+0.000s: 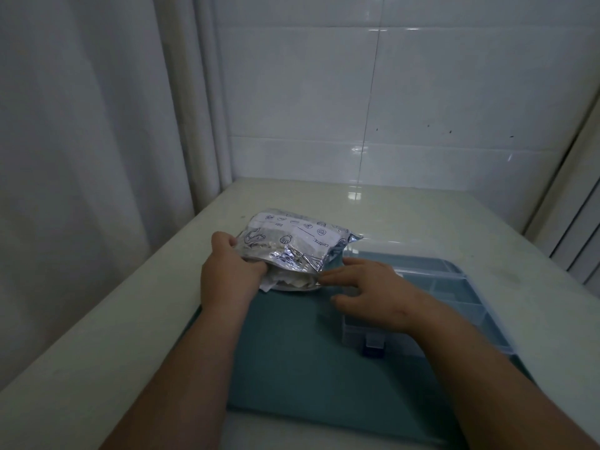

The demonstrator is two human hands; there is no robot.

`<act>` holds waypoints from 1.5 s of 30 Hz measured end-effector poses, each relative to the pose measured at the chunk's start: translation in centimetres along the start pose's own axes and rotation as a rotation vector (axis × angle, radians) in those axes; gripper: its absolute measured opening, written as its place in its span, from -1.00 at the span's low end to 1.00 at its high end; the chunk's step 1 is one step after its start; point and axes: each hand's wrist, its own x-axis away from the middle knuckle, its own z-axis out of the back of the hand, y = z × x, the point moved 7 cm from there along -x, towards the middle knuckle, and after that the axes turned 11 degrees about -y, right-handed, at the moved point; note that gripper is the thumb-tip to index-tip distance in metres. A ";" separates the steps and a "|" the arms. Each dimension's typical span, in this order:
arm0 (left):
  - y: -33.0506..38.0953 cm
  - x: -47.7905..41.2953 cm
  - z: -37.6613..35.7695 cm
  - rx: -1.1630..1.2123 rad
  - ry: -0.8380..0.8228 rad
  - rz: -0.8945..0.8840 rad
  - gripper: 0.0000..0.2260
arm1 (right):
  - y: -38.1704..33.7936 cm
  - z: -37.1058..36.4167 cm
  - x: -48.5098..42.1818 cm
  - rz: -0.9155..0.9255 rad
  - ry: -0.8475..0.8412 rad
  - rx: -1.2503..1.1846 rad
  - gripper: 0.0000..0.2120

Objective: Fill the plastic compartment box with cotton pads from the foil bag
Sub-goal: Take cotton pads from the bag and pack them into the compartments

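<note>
A silver foil bag (292, 241) with a printed white label lies on the counter at the far edge of a teal mat. White cotton pads (285, 282) show at its open near end. My left hand (227, 271) grips the bag's left near corner, thumb on top. My right hand (370, 287) hovers with spread, relaxed fingers just right of the bag's opening, fingertips close to the foil edge and holding nothing. The clear plastic compartment box (454, 293) lies under and to the right of that hand, its compartments looking empty.
The teal mat (292, 352) covers the near middle of a pale counter (130, 303). A tiled wall stands behind, a white curtain hangs at the left, and a window frame is at the right. The box's latch (373, 344) faces me.
</note>
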 end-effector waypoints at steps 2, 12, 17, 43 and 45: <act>-0.3 -0.3 -0.2 0.018 -0.015 0.011 -0.59 | 0.0 0.0 0.0 -0.006 -0.004 -0.002 -0.56; -0.3 -0.4 -0.8 0.036 -0.085 0.007 -0.58 | -0.1 0.1 0.0 -0.004 -0.005 -0.021 -0.58; -0.5 -0.5 -1.2 0.071 -0.127 0.005 -0.57 | -0.1 0.0 0.1 0.007 -0.005 -0.033 -0.59; 5.2 2.7 0.5 0.392 -0.147 -0.397 -0.58 | -0.9 0.8 0.5 0.018 0.076 0.048 -0.68; 5.6 2.9 0.0 0.397 -0.207 -0.403 -0.57 | -0.7 1.4 0.7 0.030 0.114 -0.006 -0.76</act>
